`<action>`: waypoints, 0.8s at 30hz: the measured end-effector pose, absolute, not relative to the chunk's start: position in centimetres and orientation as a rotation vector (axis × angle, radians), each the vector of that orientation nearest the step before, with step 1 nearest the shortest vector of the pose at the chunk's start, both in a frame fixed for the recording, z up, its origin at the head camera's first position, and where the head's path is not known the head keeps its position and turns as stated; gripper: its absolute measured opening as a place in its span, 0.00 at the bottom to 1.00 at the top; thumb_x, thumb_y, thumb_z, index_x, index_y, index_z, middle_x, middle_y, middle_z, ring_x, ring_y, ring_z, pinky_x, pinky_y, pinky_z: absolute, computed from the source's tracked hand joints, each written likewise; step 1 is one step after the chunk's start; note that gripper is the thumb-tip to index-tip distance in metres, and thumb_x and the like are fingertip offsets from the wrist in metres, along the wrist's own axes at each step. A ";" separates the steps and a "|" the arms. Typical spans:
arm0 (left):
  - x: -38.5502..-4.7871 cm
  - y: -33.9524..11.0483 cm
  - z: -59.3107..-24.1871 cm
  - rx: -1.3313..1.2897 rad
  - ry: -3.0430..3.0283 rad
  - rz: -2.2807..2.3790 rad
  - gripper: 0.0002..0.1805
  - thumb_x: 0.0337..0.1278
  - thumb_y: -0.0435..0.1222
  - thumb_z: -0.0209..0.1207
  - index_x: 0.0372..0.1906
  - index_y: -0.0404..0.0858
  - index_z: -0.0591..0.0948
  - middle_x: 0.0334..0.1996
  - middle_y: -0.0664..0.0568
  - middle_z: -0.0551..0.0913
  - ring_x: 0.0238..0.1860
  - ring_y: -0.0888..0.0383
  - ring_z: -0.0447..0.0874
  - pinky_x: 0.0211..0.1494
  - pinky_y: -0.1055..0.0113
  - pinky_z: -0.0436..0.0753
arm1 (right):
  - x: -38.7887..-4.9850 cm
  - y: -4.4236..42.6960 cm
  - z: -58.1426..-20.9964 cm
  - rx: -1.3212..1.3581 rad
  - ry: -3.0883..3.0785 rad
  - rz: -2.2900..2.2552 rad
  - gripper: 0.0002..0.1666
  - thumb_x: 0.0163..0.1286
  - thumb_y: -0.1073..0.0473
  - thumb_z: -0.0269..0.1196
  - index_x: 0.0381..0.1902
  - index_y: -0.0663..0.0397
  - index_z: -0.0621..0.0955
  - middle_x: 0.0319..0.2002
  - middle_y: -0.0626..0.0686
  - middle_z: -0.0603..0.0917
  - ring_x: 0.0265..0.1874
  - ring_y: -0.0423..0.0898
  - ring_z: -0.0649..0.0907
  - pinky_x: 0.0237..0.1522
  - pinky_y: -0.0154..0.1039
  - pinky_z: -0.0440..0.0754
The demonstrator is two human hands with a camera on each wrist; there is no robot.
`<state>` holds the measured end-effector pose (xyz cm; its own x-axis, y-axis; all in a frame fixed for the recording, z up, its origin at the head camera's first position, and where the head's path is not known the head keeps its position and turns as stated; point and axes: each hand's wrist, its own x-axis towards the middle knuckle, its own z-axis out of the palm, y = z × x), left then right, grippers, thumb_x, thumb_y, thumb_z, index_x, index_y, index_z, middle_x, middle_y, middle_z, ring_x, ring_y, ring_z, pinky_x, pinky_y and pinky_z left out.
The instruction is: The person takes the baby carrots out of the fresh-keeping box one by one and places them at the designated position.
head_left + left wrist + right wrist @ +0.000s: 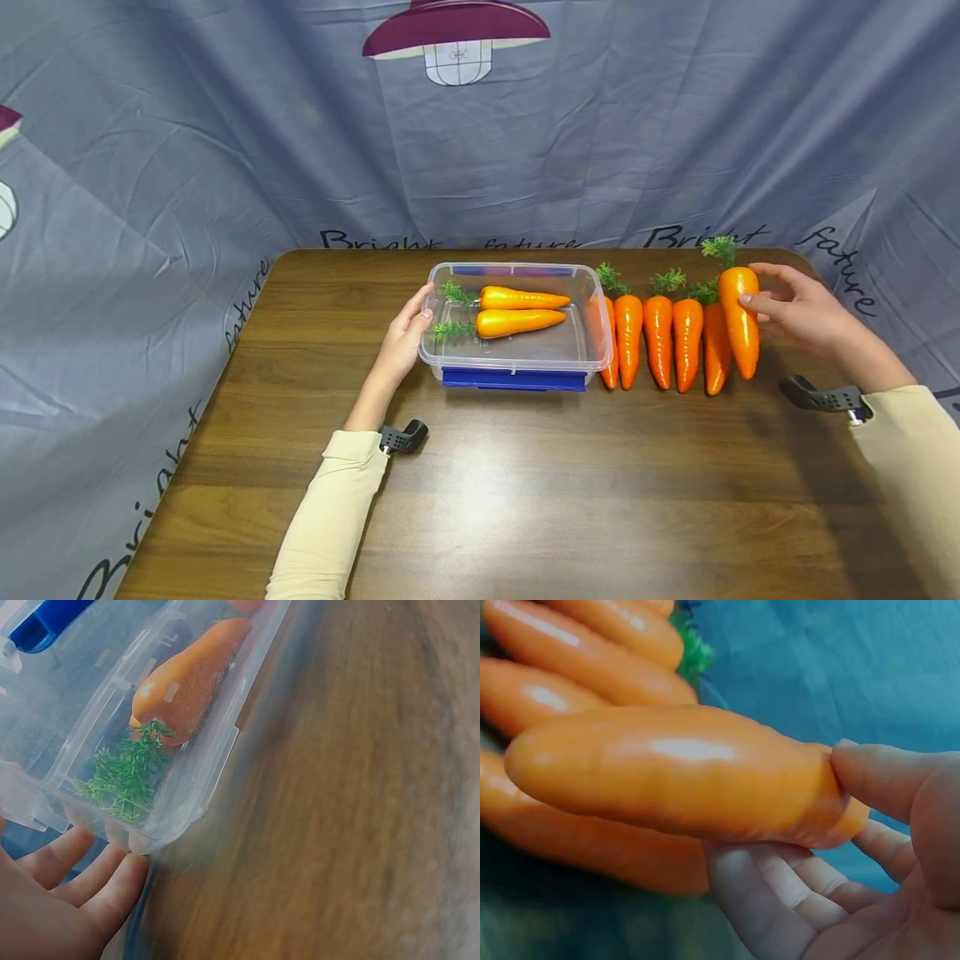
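My right hand (pixel 806 312) pinches an orange toy carrot (pixel 740 321) near its thick top, thumb on one side and fingers on the other. The carrot is held above the right end of the carrot row, tip downward in the head view and leafy top at the back. In the right wrist view the carrot (pixel 675 776) fills the middle. My left hand (pixel 401 337) rests with fairly straight fingers against the left end of a clear plastic container (pixel 517 364). Inside lie two carrots (pixel 521 322) side by side, green tops to the left.
Several more carrots (pixel 658 342) lie in a row right of the container, tips toward me; the leftmost sits close against its wall. Blue clips (pixel 513 379) hang on the container's side. A grey-blue curtain (pixel 315 150) stands behind the wooden table (pixel 480 500).
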<state>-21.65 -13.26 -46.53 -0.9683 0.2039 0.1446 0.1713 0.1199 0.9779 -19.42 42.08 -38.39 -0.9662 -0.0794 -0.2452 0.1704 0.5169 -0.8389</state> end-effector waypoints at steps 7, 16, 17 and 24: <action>-21.6 -13.3 -46.5 0.400 2.322 2.030 0.28 0.81 0.34 0.41 0.80 0.37 0.59 0.82 0.42 0.55 0.80 0.39 0.57 0.82 0.47 0.62 | -18.9 44.0 -40.1 0.178 2.455 -1.483 0.36 0.80 0.55 0.55 0.76 0.42 0.52 0.35 0.25 0.79 0.35 0.29 0.84 0.36 0.34 0.89; -21.6 -13.2 -46.5 0.398 2.344 2.023 0.28 0.80 0.34 0.41 0.79 0.37 0.60 0.81 0.41 0.55 0.81 0.40 0.55 0.83 0.46 0.59 | -18.5 44.9 -41.9 0.248 2.464 -1.454 0.39 0.80 0.54 0.55 0.78 0.53 0.49 0.34 0.26 0.78 0.33 0.30 0.83 0.35 0.35 0.89; -21.6 -13.2 -46.5 0.400 2.345 2.024 0.28 0.80 0.34 0.41 0.79 0.37 0.60 0.81 0.41 0.56 0.81 0.40 0.54 0.83 0.46 0.58 | -18.5 45.0 -42.1 0.263 2.472 -1.446 0.40 0.80 0.53 0.55 0.78 0.55 0.48 0.34 0.26 0.77 0.32 0.30 0.83 0.35 0.35 0.89; -21.7 -13.3 -46.6 0.405 2.342 2.013 0.28 0.81 0.34 0.40 0.80 0.38 0.59 0.82 0.41 0.54 0.82 0.41 0.51 0.84 0.45 0.57 | -18.5 45.0 -43.1 0.327 2.517 -1.368 0.48 0.79 0.49 0.56 0.77 0.71 0.43 0.38 0.40 0.77 0.31 0.32 0.84 0.37 0.40 0.91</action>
<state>-21.72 -13.34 -46.60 -0.9658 0.2129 0.1479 0.1782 0.1312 0.9752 -18.47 45.04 -43.05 -0.9415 0.0733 -0.3290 0.3159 0.5321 -0.7855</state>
